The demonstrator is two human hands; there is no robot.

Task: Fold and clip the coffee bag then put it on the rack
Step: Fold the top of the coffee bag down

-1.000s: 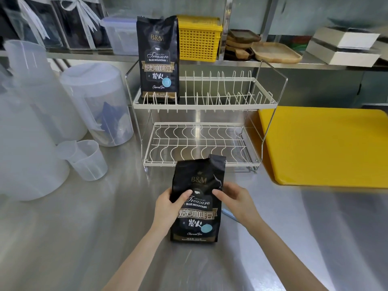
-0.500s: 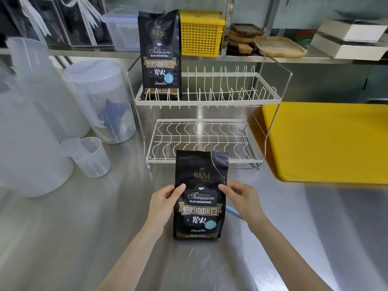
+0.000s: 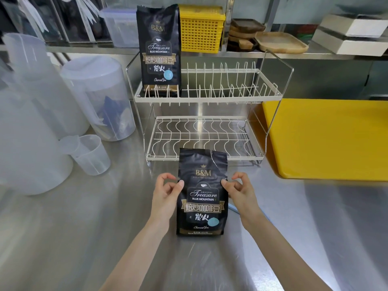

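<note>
Coffee bag [image 3: 202,192], glossy black, upright

Coffee bag [image 3: 202,192] upright on counter [image 3: 84,227] before rack [image 3: 205,139]; hands, left [image 3: 165,196] and right [image 3: 239,194], touching its edges.

Black coffee bag [image 3: 202,192], gold "B&M" lettering, blue round sticker low on front; standing upright on steel counter just before white two-tier wire rack [image 3: 201,131], top unfolded and creased, no clip seen on it.
</note>
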